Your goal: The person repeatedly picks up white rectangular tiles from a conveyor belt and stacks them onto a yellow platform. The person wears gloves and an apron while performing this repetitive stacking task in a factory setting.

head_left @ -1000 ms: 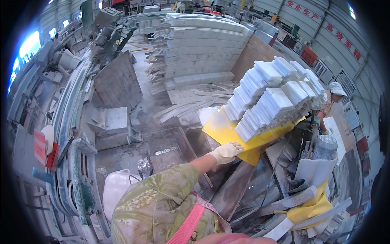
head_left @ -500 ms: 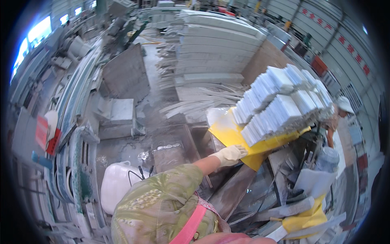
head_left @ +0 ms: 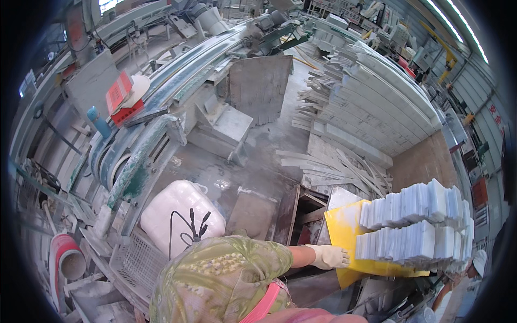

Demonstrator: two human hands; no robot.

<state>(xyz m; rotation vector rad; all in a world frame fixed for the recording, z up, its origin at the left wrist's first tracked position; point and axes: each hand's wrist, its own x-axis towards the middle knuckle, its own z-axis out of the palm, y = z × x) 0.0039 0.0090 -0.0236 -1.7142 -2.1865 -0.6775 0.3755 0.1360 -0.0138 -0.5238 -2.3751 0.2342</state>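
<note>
I have the left hand [head_left: 329, 257] — gloved, fingers outstretched — at the yellow sheet [head_left: 343, 225] beneath white slabs [head_left: 396, 243]; right hand unseen.

Your left hand [head_left: 329, 257] is showing cream in its glove [head_left: 322, 258], while your sleeve [head_left: 221, 269] is carrying a swirling leafy print in olive and pale green, speckled with creamy dots. Your strap [head_left: 264, 304] is glowing plain pink. Before you, the sheet [head_left: 344, 229] is shining bright yellow, whitening in a smudge near its upper left corner. The slabs [head_left: 396, 242] are showing white and bluish grey, their edges forming fine stripes. The jug [head_left: 183, 210] is looking white, the basket [head_left: 134, 264] is displaying a pale grey lattice, and the bottle [head_left: 98, 121] is showing blue.
</note>
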